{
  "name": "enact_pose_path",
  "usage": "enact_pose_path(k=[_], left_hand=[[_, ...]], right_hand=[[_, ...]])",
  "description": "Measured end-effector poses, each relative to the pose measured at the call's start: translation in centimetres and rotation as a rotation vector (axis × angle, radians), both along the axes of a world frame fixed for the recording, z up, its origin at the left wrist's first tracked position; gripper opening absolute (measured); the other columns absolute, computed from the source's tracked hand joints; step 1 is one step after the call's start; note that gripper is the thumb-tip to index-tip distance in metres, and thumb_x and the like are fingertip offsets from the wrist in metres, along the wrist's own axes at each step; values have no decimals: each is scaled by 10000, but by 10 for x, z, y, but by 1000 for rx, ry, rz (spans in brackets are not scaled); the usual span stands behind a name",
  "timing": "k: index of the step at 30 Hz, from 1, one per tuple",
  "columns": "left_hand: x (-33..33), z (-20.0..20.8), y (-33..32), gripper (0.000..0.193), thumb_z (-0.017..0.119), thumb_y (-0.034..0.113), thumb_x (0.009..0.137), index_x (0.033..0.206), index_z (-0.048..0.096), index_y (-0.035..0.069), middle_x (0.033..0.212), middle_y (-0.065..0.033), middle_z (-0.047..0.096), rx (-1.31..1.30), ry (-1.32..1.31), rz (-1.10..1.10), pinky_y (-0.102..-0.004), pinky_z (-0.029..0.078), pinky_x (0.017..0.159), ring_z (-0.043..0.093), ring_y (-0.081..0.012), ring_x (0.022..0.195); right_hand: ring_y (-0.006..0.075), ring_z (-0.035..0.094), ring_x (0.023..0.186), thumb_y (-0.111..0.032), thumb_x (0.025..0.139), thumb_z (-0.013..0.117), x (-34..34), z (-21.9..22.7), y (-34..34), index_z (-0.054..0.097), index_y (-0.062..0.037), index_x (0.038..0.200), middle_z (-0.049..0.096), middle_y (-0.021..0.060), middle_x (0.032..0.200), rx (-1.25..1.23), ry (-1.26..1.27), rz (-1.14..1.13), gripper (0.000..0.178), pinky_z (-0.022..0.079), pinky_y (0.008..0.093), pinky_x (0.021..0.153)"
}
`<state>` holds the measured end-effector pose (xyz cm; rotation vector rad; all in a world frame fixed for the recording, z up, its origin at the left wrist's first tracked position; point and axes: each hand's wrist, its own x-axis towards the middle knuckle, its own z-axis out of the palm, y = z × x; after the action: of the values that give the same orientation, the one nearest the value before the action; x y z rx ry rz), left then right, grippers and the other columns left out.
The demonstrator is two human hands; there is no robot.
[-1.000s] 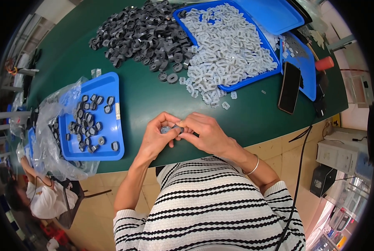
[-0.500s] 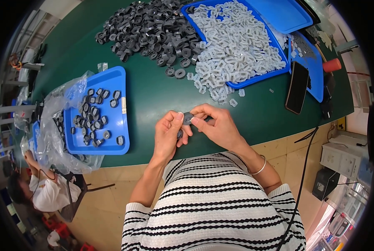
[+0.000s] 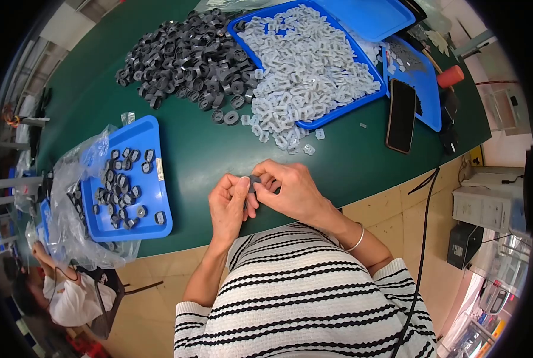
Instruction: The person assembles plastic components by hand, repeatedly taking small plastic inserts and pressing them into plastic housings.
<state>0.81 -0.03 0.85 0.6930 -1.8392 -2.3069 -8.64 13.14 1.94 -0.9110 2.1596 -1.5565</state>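
A small dark grey round part (image 3: 254, 182) is pinched between the fingertips of both my hands, over the near edge of the green table. My left hand (image 3: 226, 206) grips it from the left with thumb and fingers closed. From the right, my right hand (image 3: 291, 190) closes thumb and forefinger on the same part and covers much of it. Farther off lies a large heap of similar dark grey ring-shaped parts (image 3: 186, 62). To its right, many translucent white plastic pieces (image 3: 314, 65) fill a blue tray (image 3: 345, 110) and spill over its near corner.
At left, a blue tray (image 3: 157, 203) holds several dark round parts, with a clear plastic bag (image 3: 70, 185) beside it. A phone (image 3: 401, 116), another blue tray (image 3: 430, 113) and a red cylinder (image 3: 450, 77) are at right. A seated person (image 3: 78, 298) works at far left.
The view has shifted, so the table's contents sit farther left. Between my fingers the round part has turned, and its flat face shows less. Both hands stay together on it.
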Motion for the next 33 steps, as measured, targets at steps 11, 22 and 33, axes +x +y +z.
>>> enact_pose_path(k=[11, 22, 33], left_hand=[[-6, -2, -12, 276, 405, 285, 1030, 925, 511, 53, 829, -151, 658, 331, 40, -56, -221, 421, 395, 585, -148, 530], [-62, -3, -68, 179, 658, 179, 903, 824, 624, 22, 649, 2, 561, -657, 21, 149, -268, 393, 482, 530, -91, 584], [-77, -2, -61, 279, 714, 159, 826, 1069, 611, 70, 832, -98, 625, -1211, 86, -37, -381, 473, 556, 605, -267, 653]], right_hand=[[206, 660, 686, -59, 820, 675, -13, 4, 27, 663, 16, 928, 680, 136, 804, -3, 213, -104, 132, 518, 309, 629], [312, 569, 793, -22, 759, 712, -48, 5, 58, 641, -24, 965, 540, 117, 832, 444, 563, -143, 218, 484, 423, 664], [144, 578, 704, 1, 790, 706, -36, 21, 58, 603, -4, 899, 578, 60, 776, 245, -35, -81, 151, 473, 292, 605]])
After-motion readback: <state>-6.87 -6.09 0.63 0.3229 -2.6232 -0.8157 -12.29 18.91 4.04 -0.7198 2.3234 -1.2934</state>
